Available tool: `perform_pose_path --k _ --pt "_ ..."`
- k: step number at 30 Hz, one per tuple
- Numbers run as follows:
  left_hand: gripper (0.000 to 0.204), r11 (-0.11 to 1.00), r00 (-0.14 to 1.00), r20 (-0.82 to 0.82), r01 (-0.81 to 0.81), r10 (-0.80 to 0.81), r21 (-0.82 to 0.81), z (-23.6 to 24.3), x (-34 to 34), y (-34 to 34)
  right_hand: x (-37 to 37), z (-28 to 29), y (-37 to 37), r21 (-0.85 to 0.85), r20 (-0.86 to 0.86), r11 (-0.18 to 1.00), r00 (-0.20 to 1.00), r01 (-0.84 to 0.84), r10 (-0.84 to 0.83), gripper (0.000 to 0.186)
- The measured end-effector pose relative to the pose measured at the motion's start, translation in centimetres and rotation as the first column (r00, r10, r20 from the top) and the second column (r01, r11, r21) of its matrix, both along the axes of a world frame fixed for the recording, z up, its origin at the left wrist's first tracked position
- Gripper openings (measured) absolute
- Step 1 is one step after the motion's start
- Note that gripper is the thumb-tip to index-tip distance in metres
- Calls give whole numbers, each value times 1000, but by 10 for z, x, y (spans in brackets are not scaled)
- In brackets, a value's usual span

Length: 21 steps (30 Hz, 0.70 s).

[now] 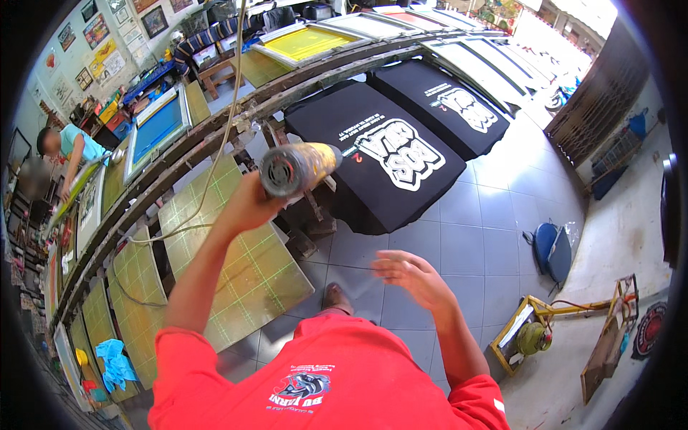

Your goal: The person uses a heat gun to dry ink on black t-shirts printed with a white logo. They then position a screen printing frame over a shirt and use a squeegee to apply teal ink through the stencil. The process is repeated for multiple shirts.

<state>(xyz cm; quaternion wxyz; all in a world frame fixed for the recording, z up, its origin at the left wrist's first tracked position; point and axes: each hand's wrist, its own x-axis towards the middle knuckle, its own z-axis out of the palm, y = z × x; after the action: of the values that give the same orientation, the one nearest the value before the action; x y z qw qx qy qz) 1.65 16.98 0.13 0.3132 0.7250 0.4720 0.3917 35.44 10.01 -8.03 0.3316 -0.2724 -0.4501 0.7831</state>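
My left hand (249, 206) grips a heat gun (295, 170), its vented grey rear toward me and its yellow body aimed at the shirts. The near black T-shirt (376, 168) lies spread on a board, with a white and black print on it. Beyond it, a second black T-shirt (437, 107) with the same print is laid out. My right hand (416, 278) hovers over the floor in front of the near shirt, fingers extended and holding nothing.
Bare printing boards (240, 265) with green grid lines sit left of me. A pale cable (228, 136) hangs down from above. Printing frames, including a yellow one (304, 44), line the long rail. A co-worker (75, 147) is at far left. A blue chair (552, 247) stands right.
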Motion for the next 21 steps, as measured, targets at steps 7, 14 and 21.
perform_pose_path --k 7,14,21 --pt "40 982 998 -14 -58 56 -181 -7 -2 95 194 -268 -28 -71 718 841 613 536 -330 27" --pt "42 951 995 47 -66 84 -302 -29 4 157 270 -313 -157 -321 945 653 281 686 169 34" --pt "41 893 981 -161 -166 107 -418 -38 32 213 302 -446 -123 -375 851 793 518 479 90 39"
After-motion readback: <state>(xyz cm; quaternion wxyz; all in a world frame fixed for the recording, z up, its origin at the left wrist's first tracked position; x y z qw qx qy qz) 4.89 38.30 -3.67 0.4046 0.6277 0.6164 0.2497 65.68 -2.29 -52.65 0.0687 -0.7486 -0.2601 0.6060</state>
